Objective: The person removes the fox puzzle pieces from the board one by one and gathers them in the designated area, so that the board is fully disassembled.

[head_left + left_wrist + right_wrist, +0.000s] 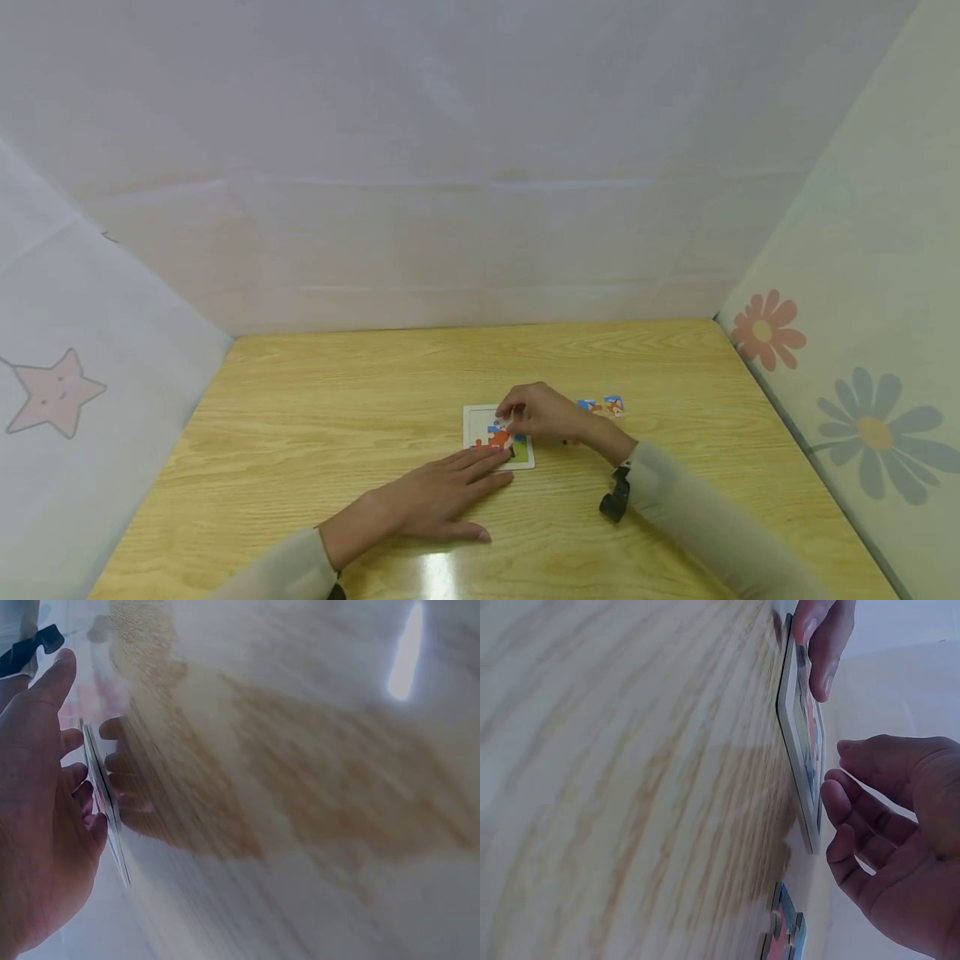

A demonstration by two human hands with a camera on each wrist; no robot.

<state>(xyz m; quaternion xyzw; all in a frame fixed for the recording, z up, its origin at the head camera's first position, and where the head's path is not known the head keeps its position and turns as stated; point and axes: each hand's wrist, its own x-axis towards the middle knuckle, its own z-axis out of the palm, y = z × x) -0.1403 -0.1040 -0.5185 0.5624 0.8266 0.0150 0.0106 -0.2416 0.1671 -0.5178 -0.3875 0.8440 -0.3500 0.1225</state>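
A small jigsaw puzzle in a white-rimmed tray (pixel 467 423) lies on the table, with red, blue and green picture parts showing. My left hand (pixel 448 493) lies flat with straight fingers, its fingertips over the tray's near-left part and partly covering the picture. Above the tray's right side hovers my right hand (pixel 546 412), fingers bent and thumb a little apart from them. In the right wrist view, a gap shows between thumb and fingertips of that right hand (pixel 900 832), with no piece visible there. The tray (pixel 789 724) stands just beyond those fingertips.
Loose puzzle pieces (pixel 614 406) lie right of the tray, partly behind my right hand and wrist. The wooden table (pixel 315 392) is bordered by a pale back sheet (pixel 450 250) and side sheets. A black strap (pixel 617 495) sits at my right wrist.
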